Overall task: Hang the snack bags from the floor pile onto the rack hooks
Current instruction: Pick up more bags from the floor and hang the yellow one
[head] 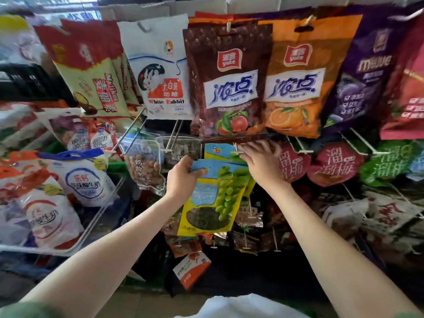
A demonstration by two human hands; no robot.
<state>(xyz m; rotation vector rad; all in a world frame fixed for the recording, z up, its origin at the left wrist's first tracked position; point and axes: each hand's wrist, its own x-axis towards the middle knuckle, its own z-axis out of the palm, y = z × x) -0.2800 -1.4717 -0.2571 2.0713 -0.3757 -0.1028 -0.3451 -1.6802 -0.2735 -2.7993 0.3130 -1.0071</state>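
Note:
A yellow and blue raisin bag (213, 198) with green grapes printed on it hangs in front of the rack's middle row. My left hand (183, 174) grips its top left corner, thumb across the front. My right hand (259, 157) reaches to the hook (237, 150) just above the bag, fingers spread around the hook's tip and the bags behind it. A second blue-topped bag (218, 151) sits on that hook behind the held one. Whether the held bag's hole is on the hook is hidden by my fingers.
Large candy bags (231, 83) hang in the top row and overlap the hook from above. Bare hooks (172, 138) stick out to the left, red plum bags (335, 164) hang to the right. A clear bin (96, 216) of milk candy bags stands at the left. A white bag (241, 306) lies by my feet.

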